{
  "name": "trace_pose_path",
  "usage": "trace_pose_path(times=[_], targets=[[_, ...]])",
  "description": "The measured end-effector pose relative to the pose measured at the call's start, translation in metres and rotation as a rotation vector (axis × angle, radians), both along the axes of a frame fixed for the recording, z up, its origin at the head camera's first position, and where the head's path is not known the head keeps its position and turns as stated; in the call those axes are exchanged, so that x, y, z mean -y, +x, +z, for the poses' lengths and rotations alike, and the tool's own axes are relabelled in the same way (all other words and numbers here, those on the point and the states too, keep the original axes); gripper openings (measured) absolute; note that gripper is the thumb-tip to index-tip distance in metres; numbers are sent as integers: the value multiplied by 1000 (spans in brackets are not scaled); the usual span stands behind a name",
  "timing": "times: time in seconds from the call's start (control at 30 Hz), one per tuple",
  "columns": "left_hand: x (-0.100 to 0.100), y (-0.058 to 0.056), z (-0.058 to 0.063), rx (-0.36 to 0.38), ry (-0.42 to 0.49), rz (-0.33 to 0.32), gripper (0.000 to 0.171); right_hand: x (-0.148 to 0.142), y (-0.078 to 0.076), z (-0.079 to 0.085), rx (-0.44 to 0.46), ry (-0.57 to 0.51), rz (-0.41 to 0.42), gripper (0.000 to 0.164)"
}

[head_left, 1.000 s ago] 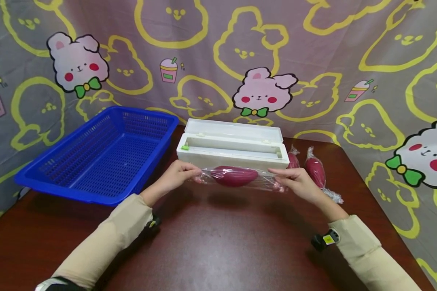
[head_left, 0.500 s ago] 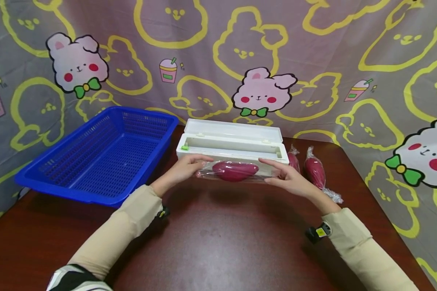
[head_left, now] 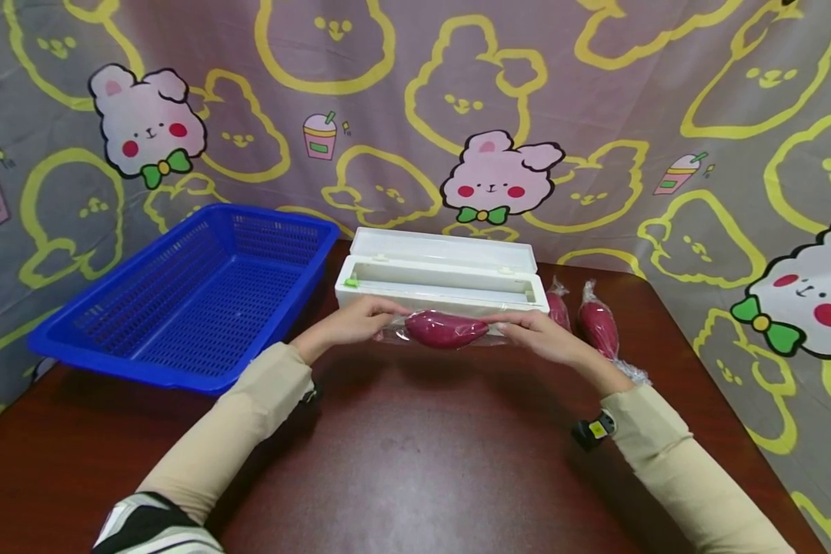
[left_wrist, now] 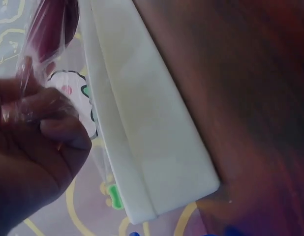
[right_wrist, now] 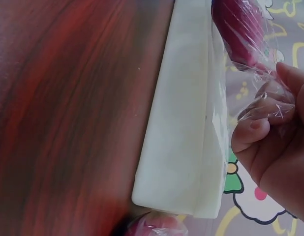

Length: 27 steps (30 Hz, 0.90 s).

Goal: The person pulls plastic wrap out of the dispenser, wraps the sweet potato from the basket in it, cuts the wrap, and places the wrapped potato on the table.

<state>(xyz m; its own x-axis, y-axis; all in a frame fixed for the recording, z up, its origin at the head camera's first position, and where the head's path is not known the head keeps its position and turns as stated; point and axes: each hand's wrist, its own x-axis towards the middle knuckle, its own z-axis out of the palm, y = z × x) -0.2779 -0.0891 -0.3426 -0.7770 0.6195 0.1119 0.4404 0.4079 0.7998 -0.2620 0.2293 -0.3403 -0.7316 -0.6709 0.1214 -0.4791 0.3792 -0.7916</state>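
Observation:
A purple-red sweet potato [head_left: 446, 329] wrapped in clear cling film is held up in front of the white film dispenser box. My left hand [head_left: 356, 319] pinches the film at the left end, its index finger stretched toward the sweet potato. At the other end my right hand [head_left: 540, 335] pinches the film, index finger likewise extended along the top. The right wrist view shows the crumpled cling film [right_wrist: 260, 93] bunched between curled fingers and thumb. In the left wrist view, the left hand [left_wrist: 41, 142] has film gathered over its fingers.
Behind the hands stands the white dispenser box [head_left: 349, 265], its lid [head_left: 443, 247] raised and a green slider [head_left: 351, 283] at its left. Two film-wrapped sweet potatoes lie to its right, one nearer [head_left: 599, 327] than the other [head_left: 558, 308]. A blue basket [head_left: 159, 377] is on the left.
Both hands have moved inward along the film, closer to the sweet potato. The twisted film ends seen outside the fingers earlier are now tucked in or hidden by the hands.

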Motion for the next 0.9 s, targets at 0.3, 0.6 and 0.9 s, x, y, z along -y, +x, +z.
trace_pose_path(times=[0.3, 0.6, 0.9], targets=[[-4, -5, 2, -253, -277, -22, 47, 13, -5, 12, -31, 132, -66, 26], [-13, -9, -7, -503, -425, 16, 14, 11, -20, -10, 3, 126, -33, 21], [-19, -13, -10, -504, -464, 17, 8, 10, -22, -22, 50, 142, -50, 26]])
